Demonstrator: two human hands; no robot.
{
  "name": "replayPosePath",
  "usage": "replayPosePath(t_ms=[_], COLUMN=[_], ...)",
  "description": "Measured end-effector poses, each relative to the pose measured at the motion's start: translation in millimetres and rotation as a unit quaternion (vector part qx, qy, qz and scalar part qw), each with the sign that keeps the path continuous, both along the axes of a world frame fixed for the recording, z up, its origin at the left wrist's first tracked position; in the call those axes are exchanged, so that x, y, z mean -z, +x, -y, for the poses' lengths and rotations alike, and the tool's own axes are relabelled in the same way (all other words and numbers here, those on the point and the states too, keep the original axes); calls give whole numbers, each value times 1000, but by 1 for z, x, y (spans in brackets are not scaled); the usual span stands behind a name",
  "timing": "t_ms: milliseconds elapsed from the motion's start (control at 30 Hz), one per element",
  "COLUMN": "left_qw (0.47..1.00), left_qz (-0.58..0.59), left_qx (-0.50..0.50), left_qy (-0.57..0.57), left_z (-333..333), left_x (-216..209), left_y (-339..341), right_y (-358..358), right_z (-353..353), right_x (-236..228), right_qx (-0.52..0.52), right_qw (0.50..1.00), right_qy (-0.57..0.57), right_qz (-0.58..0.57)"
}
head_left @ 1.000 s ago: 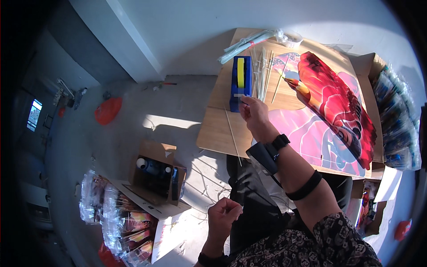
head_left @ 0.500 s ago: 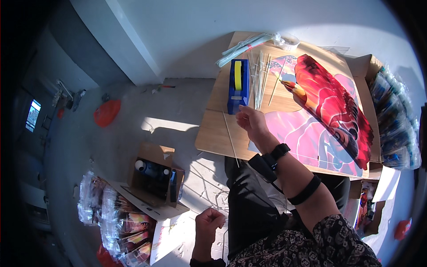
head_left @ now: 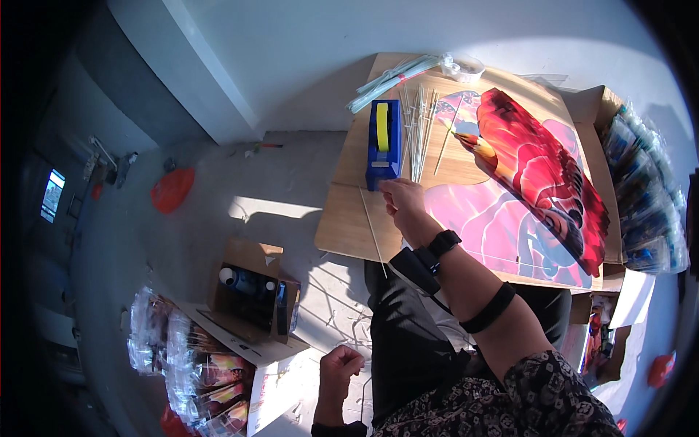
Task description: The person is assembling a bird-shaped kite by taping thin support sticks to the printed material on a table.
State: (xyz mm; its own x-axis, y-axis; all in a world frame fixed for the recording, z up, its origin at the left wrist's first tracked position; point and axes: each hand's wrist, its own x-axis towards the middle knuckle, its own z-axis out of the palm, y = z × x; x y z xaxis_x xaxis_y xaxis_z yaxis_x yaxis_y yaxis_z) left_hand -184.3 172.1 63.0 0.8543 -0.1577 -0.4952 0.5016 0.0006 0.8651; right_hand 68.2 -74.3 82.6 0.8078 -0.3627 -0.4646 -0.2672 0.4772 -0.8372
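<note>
1. Right grip (head_left: 403, 198), fingers bent, is at the tape dispenser (head_left: 384, 158); I cannot tell its hold.
2. Left grip (head_left: 339, 366) curls loosely; whether fully closed, I cannot tell.
3. Tape dispenser sits on the bench (head_left: 344, 217) beside thin sticks (head_left: 416, 156).

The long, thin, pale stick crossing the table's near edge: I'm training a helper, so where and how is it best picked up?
Probably pinch the thin pale stick by its near end, coming from the wearer's side. That end juts past the edge of the light-brown wooden table, leaving room above and below; its far end lies close to the long blue tape dispenser.
</note>
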Motion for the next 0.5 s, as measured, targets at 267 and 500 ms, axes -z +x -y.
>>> replayPosePath(t_ms=[267, 500], left_qw=[998, 976], left_qz=[47, 123], left_qx=[0, 161], left_qy=[34, 79], left_z=[-4, 42], left_x=[8, -20], left_y=[18, 65], right_y=[-76, -201], right_z=[85, 204], right_x=[-32, -22], right_qx=[17, 76], right_qw=[991, 980], right_qy=[59, 79], right_qz=[121, 167])
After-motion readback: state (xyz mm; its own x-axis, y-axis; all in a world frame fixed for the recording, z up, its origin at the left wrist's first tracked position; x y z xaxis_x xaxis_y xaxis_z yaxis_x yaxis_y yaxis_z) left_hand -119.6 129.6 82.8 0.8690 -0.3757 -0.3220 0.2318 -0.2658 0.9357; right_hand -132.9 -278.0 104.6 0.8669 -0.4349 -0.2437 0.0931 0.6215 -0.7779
